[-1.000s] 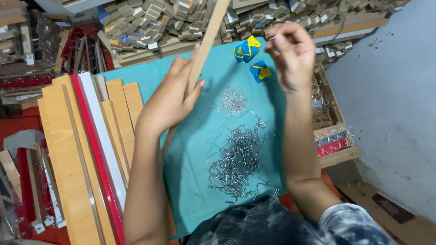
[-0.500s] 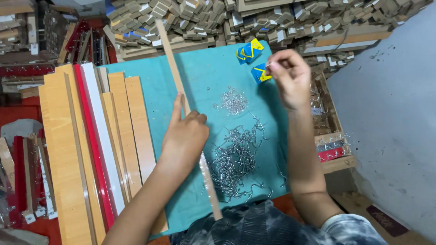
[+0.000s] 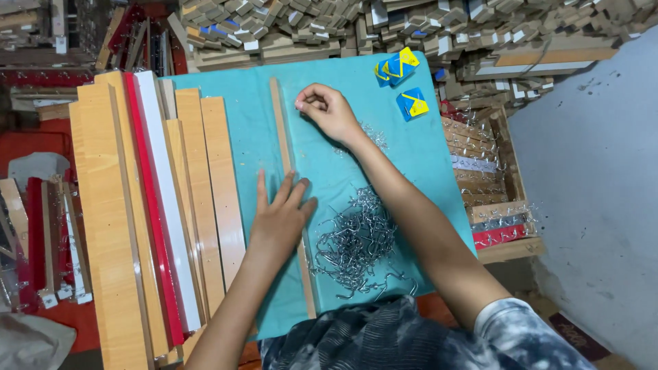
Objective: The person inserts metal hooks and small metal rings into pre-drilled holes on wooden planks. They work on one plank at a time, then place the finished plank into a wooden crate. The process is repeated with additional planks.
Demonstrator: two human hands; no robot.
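A thin wooden strip (image 3: 282, 140) lies lengthwise on the teal cloth (image 3: 349, 82). My left hand (image 3: 279, 218) presses flat on the strip's near half, fingers spread. My right hand (image 3: 327, 109) hovers close to the strip's far part, fingers pinched together on something small I cannot make out. A heap of metal hooks (image 3: 356, 240) lies on the cloth just right of my left hand. A smaller scatter of hooks (image 3: 372, 137) sits under my right wrist.
Wooden, white and red boards (image 3: 157, 205) lie side by side left of the cloth. Small blue and yellow packets (image 3: 404, 82) rest at the cloth's far right corner. Stacked wood pieces (image 3: 343, 27) fill the back. A crate with hooked strips (image 3: 486, 192) stands on the right.
The strip went from raised and tilted to lying flat on the cloth under my left hand. My right hand moved left from the packets to the strip's far part.
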